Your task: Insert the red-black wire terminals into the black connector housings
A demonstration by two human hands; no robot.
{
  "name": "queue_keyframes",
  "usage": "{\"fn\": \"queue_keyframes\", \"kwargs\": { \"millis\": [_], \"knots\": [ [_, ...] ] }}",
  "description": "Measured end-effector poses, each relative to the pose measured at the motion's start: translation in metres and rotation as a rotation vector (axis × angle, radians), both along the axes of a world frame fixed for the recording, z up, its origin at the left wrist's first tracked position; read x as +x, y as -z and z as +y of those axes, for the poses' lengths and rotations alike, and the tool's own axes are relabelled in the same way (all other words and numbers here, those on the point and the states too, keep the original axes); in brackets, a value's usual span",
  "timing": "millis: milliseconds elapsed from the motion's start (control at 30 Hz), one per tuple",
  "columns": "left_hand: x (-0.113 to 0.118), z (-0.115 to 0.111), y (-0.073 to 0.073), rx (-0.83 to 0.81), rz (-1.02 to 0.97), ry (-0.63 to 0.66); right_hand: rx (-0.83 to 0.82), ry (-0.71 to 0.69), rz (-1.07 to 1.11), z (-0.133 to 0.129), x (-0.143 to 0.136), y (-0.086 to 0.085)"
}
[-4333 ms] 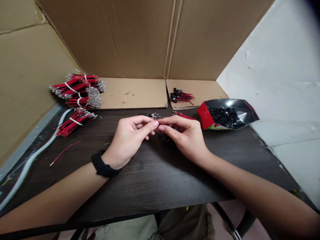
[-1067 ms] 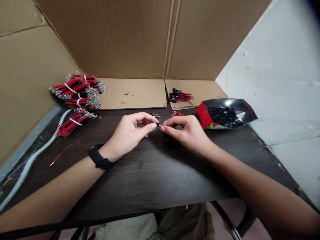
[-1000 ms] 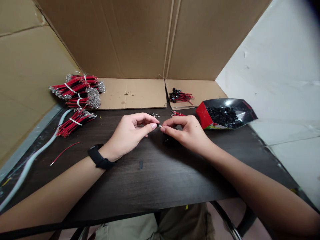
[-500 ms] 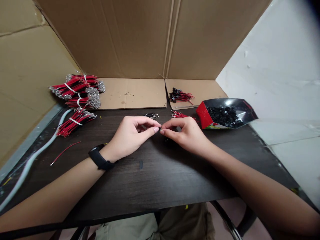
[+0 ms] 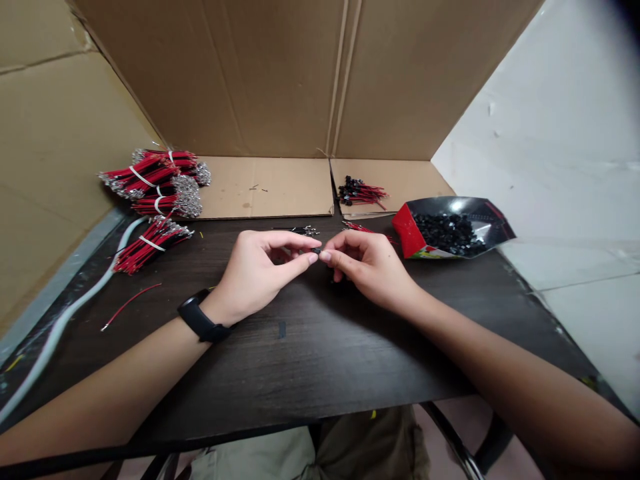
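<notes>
Near the middle of the dark table, my left hand (image 5: 267, 270) pinches a small black piece (image 5: 316, 251) between thumb and fingertips. My right hand (image 5: 367, 267) meets it from the right, its thumb and fingers pressed together at the piece; whatever else it grips is too small to make out. Just beyond my left fingers lie black wires with metal ends (image 5: 305, 231). Red wires (image 5: 356, 227) lie behind my right hand. A pile of red wires with black ends (image 5: 361, 192) rests on the cardboard further back.
Bundled red and black wires (image 5: 150, 245) are stacked at the left, near a loose red wire (image 5: 131, 305) and a pale cable (image 5: 75, 307). A box of small black parts (image 5: 407, 230) stands at the right. Cardboard panels (image 5: 270, 80) rise behind the table.
The black piece shows more between my left fingertips. My right thumb has shifted slightly up, and the fingers of my right hand have curled further under.
</notes>
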State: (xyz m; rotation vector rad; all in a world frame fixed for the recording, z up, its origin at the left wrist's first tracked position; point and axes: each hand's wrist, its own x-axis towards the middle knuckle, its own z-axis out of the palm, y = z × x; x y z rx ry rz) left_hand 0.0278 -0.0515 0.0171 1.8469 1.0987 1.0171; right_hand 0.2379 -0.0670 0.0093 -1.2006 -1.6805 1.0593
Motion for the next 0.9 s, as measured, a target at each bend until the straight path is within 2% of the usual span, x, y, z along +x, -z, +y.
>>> {"fn": "queue_keyframes", "kwargs": {
  "millis": [167, 333, 433, 667, 900],
  "knots": [
    [0.001, -0.002, 0.000, 0.002, -0.023, -0.008, 0.034, 0.031, -0.004, -0.007, -0.005, -0.008],
    [0.002, -0.003, 0.000, 0.010, -0.034, -0.018, -0.038, 0.043, 0.084, -0.011, -0.006, -0.014],
    [0.002, -0.003, 0.000, 0.014, -0.042, -0.021, -0.034, 0.037, 0.065, -0.010, -0.005, -0.013],
    [0.000, -0.003, -0.002, 0.030, -0.045, 0.009, 0.090, 0.046, -0.044, -0.012, -0.006, -0.008],
    [-0.001, -0.003, 0.001, 0.067, -0.066, 0.057, 0.092, 0.047, -0.046, -0.015, -0.009, -0.005]
  ]
}}
